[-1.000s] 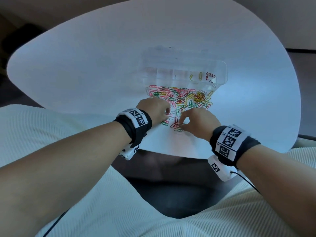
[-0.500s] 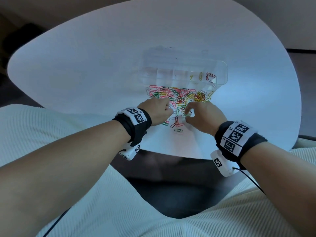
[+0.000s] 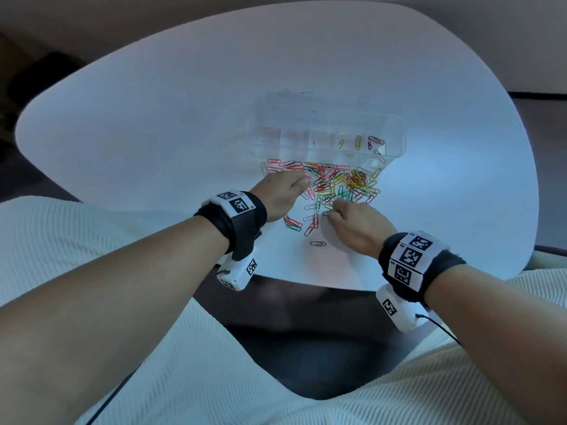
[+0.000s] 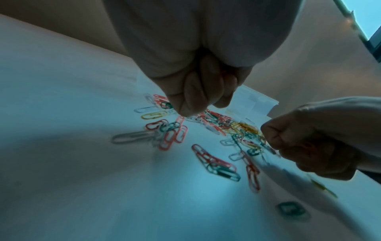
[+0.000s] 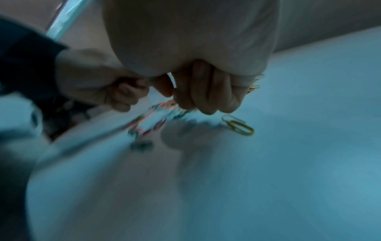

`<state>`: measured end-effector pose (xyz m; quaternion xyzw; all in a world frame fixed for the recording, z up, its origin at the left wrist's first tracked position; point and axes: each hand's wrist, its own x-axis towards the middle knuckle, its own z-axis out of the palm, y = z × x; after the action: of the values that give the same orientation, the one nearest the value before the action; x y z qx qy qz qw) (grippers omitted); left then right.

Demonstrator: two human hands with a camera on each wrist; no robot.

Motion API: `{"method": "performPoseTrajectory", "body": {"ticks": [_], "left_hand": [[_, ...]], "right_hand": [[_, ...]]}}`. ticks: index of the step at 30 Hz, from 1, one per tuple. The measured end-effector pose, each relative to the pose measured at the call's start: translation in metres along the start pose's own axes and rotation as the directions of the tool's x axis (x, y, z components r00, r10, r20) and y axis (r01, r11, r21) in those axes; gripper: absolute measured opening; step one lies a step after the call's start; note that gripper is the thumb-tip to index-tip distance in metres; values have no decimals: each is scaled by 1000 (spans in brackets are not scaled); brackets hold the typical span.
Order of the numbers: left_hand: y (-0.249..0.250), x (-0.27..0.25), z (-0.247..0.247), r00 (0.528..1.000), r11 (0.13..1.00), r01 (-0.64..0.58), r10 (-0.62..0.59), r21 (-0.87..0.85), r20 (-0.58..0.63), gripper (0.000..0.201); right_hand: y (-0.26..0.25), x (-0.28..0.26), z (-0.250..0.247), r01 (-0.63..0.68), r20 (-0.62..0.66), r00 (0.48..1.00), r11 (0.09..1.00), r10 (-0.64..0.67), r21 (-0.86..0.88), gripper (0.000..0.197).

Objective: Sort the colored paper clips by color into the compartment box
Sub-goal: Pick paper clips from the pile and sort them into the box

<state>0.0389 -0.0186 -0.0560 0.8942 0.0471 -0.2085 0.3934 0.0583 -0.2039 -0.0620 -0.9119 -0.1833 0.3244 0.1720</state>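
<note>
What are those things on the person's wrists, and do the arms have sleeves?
Each wrist wears a black band: left band, right band. White tags with black square codes sit on top. A small white box hangs under each: left box, right box. A thin black cable leaves the right box. The forearms are bare, no sleeves.

A loose heap of paper clips (image 3: 334, 182) in pink, red, green, yellow and white lies flat on the counter (image 3: 153, 118), spread just in front of the compartment box (image 3: 395, 133). The yellow ones bunch toward the heap's right side, the pink ones toward its left. A few strays lie nearer the person than the heap: a red and green cluster (image 3: 293, 223), a red pair (image 3: 311, 227) and one single green clip (image 3: 318, 243). The box is clear plastic, open, its row of compartments facing the heap; two yellow clips (image 3: 349, 143) and a red clip (image 3: 375, 141) lie in its right-hand compartments.
</note>
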Motion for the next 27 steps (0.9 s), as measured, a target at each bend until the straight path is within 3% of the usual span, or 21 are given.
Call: {"method": "performPoseTrajectory", "body": {"ticks": [2, 3, 6, 8, 12, 16, 18, 20, 23, 27], "left_hand": [[4, 1, -2, 1000, 994, 4, -3, -106, 12, 35], [7, 2, -3, 1000, 988, 21, -18, -152, 21, 32], [11, 3, -6, 997, 960, 81, -73, -268, 38, 29], [15, 2, -8, 995, 948, 101, -97, -303, 30, 28], [18, 1, -7, 979, 940, 197, -173, -280, 108, 32], [20, -4, -3, 940, 933, 300, -253, -200, 229, 31], [23, -8, -6, 923, 933, 329, -285, -145, 259, 35], [29, -8, -15, 891, 923, 377, -338, -76, 303, 30], [39, 2, -37, 898, 921, 389, -380, 5, 220, 24], [47, 23, -63, 935, 901, 352, -350, -253, 54, 22]], "right_hand": [[-1, 3, -10, -46, 3, 999, 955, 48, 293, 30], [-2, 4, -17, -82, 25, 997, 881, 80, 467, 28], [0, 7, -30, -193, 164, 981, 537, 102, 821, 20], [2, 7, -34, -235, 210, 972, 403, 105, 885, 20], [2, 6, -40, -287, 257, 957, 277, 137, 917, 22], [-8, 7, -53, -198, 197, 980, 36, 30, 980, 24], [-13, 10, -61, -162, 166, 986, -83, 35, 983, 30], [-17, 16, -68, -188, 195, 978, -100, 76, 977, 43], [-25, 28, -77, -216, 207, 958, 20, 199, 976, 48], [-48, 47, -88, -141, 120, 951, 54, 284, 989, 41]]}}
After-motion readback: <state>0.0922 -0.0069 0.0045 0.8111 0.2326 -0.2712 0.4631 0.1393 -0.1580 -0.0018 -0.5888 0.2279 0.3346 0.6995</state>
